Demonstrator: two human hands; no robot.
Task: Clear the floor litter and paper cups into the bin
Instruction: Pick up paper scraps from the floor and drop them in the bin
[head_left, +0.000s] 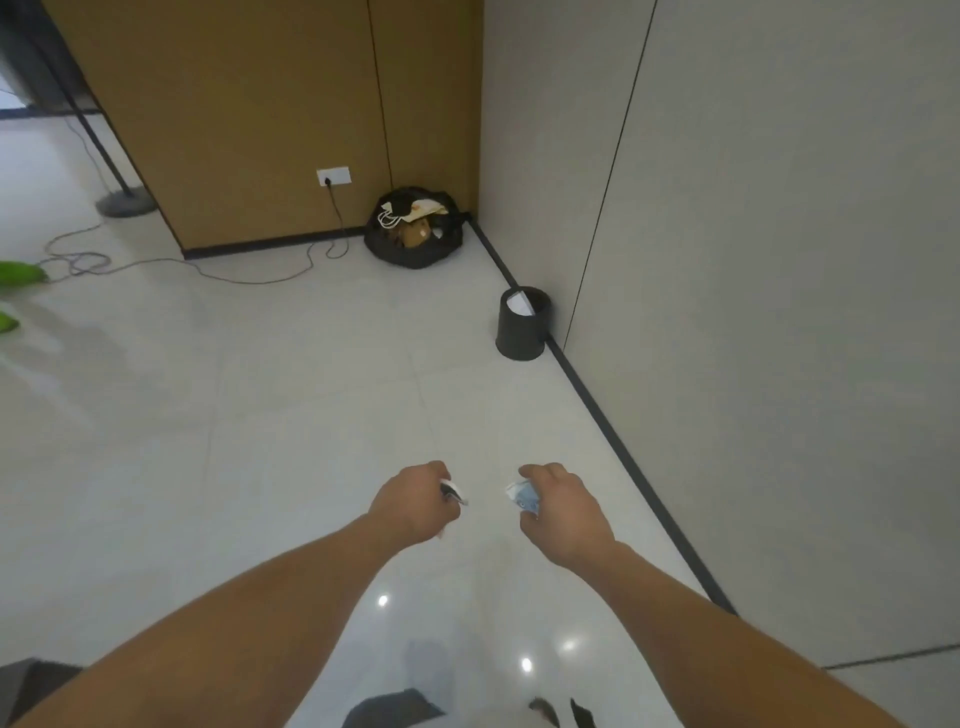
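- Your left hand (415, 506) is curled round a small scrap (453, 491), white with a dark part. Only a bit of it pokes out past the knuckles, so I cannot tell what it is.
- Your right hand (563, 512) grips a crumpled wad of paper (522, 499), pale with bluish print, on the side facing the other hand.
- Both hands hang out in front of you above the floor (311, 389), near each other but apart.
- The bin (519, 338), a round black bucket, stands on the floor against the dark skirting (597, 410) of the grey wall (779, 260). It lies ahead of both hands, off to the right and well apart from them. A white sheet (519, 303) already leans inside its rim.
- The relation that counts: the bin is on your right-hand side, so the right hand is the nearer one.
- The step in hand looks like the carry to the bin; the drop is not yet done.
- My judgement: get close to the bin first, then bring each hand over its open mouth before letting go, the right one first. Light paper let go too early may drift past the rim.
- A stuffed black bag (413, 244) sits in the far corner beyond the bin, and a cable (234, 275) trails from a wall socket (333, 176) across the floor to the left.
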